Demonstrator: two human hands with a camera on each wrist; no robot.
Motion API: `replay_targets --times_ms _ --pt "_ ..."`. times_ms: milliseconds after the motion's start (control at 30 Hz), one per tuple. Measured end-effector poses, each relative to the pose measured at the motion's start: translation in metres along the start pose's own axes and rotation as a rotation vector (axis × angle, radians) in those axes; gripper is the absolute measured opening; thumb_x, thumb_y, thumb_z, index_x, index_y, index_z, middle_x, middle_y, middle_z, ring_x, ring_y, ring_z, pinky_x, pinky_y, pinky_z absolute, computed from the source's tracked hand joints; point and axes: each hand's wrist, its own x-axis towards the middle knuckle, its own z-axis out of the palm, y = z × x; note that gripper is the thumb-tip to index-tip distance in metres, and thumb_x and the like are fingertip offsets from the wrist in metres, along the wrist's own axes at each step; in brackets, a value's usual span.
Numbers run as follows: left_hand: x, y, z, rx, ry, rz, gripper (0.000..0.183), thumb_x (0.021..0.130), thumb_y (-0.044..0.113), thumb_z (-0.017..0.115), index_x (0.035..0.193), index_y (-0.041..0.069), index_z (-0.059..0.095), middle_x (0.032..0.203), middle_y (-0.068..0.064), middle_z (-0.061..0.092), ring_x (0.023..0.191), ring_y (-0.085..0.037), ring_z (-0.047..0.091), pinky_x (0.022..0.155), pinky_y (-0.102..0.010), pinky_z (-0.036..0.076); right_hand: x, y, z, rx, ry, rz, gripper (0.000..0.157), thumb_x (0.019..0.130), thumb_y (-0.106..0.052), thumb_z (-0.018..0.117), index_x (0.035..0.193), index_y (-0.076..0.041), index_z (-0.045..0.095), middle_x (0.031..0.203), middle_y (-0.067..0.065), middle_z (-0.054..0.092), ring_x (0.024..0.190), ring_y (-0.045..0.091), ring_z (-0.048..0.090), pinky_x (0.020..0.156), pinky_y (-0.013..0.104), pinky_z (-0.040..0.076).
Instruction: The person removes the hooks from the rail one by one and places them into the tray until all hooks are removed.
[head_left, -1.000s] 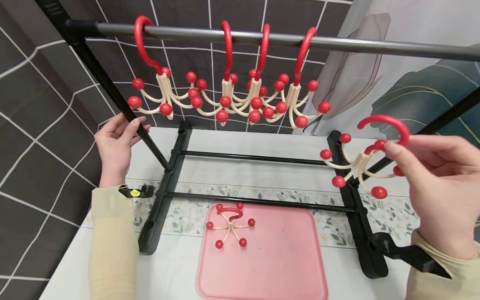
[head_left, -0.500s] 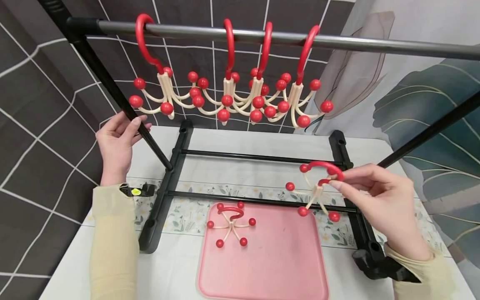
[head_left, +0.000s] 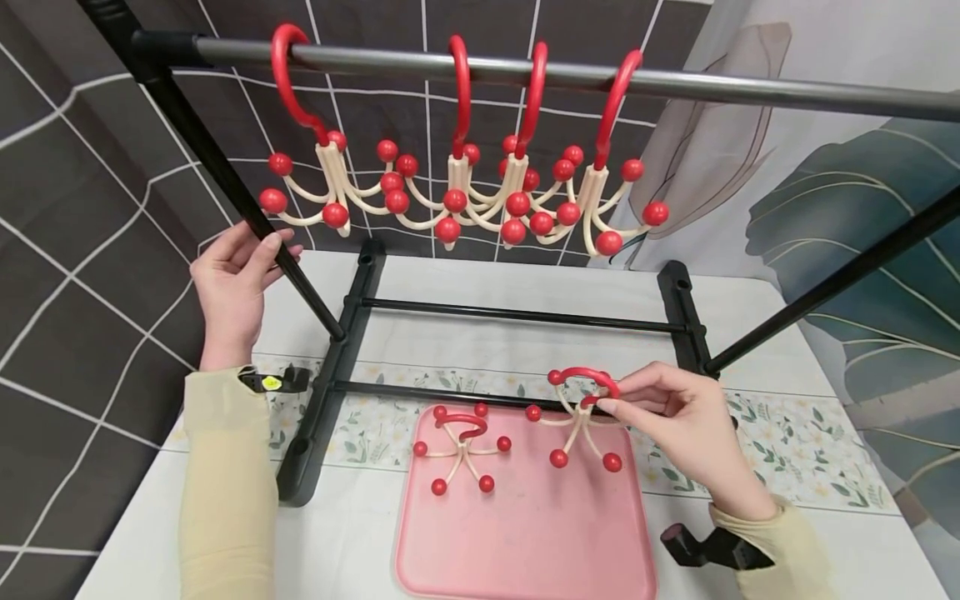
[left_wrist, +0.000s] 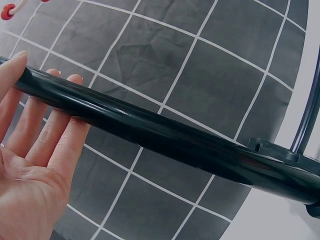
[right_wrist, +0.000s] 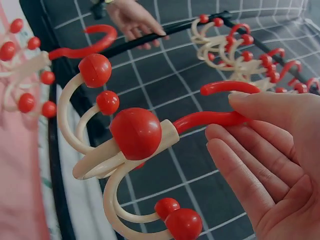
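My right hand (head_left: 675,417) pinches the red hook of a claw-shaped hanger (head_left: 582,411) between thumb and fingers. Its cream arms curve outward to red ball tips (right_wrist: 136,134), overlapping the tray's back right corner in the head view. A matching hanger (head_left: 462,450) stands on the pink tray (head_left: 525,542), toward the back left. At the left, my left hand (head_left: 232,287) holds the rack's slanted black post (head_left: 307,295), thumb in front and fingers behind it. Several more such hangers (head_left: 333,179) hang by their hooks from the grey bar (head_left: 375,61).
The black rack stands on a white table (head_left: 780,550), with a left foot (head_left: 330,375) and a low front crossbar (head_left: 450,396) just behind the tray. A dark checked cloth (head_left: 90,333) covers the back and left. A patterned curtain (head_left: 862,208) hangs at the right.
My right hand has carried its hanger from the far right, leftward and down, to the tray's back right corner. The left hand stays on the post, and the hanging hangers keep their places.
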Motion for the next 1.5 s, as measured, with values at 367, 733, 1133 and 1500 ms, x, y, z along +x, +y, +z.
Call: replay_targets --times_ms 367,733,1133,1500 --pt "0.001 0.0 0.0 -0.001 0.004 -0.014 0.036 0.091 0.003 0.076 0.127 0.0 0.07 0.109 -0.018 0.073 0.088 -0.022 0.076 0.085 -0.029 0.058 -0.01 0.024 0.025 0.1 -0.109 0.082 0.024 0.08 0.02 0.076 0.095 0.001 0.073 0.09 0.014 0.073 0.08 0.016 0.075 0.069 0.035 0.062" --pt "0.001 0.0 0.0 0.006 0.003 -0.019 0.036 0.091 0.004 0.076 0.127 0.002 0.071 0.11 -0.017 0.073 0.088 -0.021 0.075 0.086 -0.029 0.058 -0.016 0.037 0.038 0.127 -0.169 0.116 0.021 0.08 0.019 0.076 0.094 0.004 0.072 0.09 0.015 0.073 0.081 0.013 0.074 0.07 0.035 0.063" --pt "0.0 -0.002 -0.001 0.001 0.004 -0.018 0.036 0.091 0.004 0.076 0.126 0.001 0.071 0.109 -0.018 0.073 0.088 -0.022 0.076 0.086 -0.029 0.058 -0.021 0.049 0.051 0.158 -0.201 0.156 0.017 0.082 0.011 0.079 0.094 0.002 0.072 0.092 0.015 0.073 0.081 0.015 0.074 0.07 0.036 0.063" --pt "0.0 -0.002 -0.001 0.009 0.007 -0.017 0.036 0.091 0.004 0.076 0.127 0.001 0.07 0.109 -0.017 0.073 0.088 -0.021 0.075 0.086 -0.029 0.058 -0.023 0.05 0.059 0.203 -0.202 0.197 0.019 0.08 0.011 0.081 0.093 0.001 0.071 0.089 0.019 0.072 0.08 0.024 0.075 0.068 0.037 0.063"
